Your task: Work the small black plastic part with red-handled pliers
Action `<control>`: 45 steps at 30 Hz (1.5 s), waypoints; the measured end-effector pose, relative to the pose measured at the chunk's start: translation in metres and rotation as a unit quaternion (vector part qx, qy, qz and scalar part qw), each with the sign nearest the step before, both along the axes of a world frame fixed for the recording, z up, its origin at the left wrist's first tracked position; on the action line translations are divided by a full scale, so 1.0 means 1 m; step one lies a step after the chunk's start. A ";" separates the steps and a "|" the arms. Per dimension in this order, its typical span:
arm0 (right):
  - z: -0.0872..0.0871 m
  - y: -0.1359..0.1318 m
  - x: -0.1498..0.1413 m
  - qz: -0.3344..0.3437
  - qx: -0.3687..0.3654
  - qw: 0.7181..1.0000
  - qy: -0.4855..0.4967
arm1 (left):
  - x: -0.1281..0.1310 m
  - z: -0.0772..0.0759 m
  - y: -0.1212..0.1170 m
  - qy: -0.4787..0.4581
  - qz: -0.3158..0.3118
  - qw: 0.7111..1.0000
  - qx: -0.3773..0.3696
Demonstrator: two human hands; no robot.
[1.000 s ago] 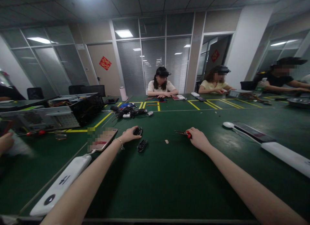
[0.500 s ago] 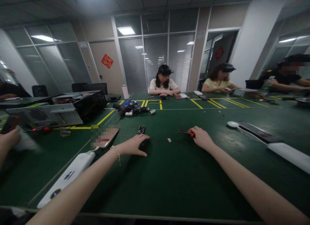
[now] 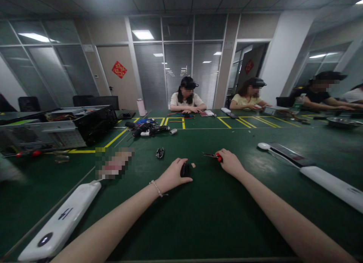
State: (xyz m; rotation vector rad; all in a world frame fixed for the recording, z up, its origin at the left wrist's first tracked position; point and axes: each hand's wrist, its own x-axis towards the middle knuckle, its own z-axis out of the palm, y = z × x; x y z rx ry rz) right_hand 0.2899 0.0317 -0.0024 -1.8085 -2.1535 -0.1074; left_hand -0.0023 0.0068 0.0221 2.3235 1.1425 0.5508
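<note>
My left hand [image 3: 173, 174] is closed around a small black plastic part [image 3: 185, 170], thumb on the near side and fingers on the far side, low over the green table [image 3: 227, 221]. Just beyond its fingertips lies a small tan scrap [image 3: 193, 165]. To the right, my right hand [image 3: 230, 161] grips needle-nose pliers [image 3: 211, 155] by their red handles, the jaws pointing left. A small black and silver part [image 3: 160, 153] rests on the table behind my left hand; its kind is unclear.
White power banks [image 3: 61, 217] lie left and right, each beside a phone [image 3: 289, 152]. An opened computer case [image 3: 65, 127] stands far left, near screwdrivers [image 3: 28, 153]. A cable heap [image 3: 147, 127] sits mid-table. People [image 3: 187, 96] sit along the far side.
My left hand has moved right with the black part, away from the black and silver part and closer to the tan scrap. My right hand keeps the pliers almost in place. The view has shifted slightly.
</note>
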 end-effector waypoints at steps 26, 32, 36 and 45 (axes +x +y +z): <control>0.009 -0.003 -0.076 0.163 0.126 0.979 0.004 | -0.002 -0.024 0.019 -0.048 -0.019 0.998 0.036; 0.006 -0.001 -0.072 0.201 0.109 0.972 -0.048 | -0.002 -0.023 0.017 -0.050 -0.004 0.998 0.031; 0.005 -0.001 -0.071 0.198 0.101 0.973 -0.070 | -0.002 -0.022 0.016 -0.042 -0.002 0.999 0.030; 0.006 -0.002 -0.075 0.166 0.092 0.976 -0.108 | 0.000 -0.023 0.017 -0.037 0.004 0.999 0.035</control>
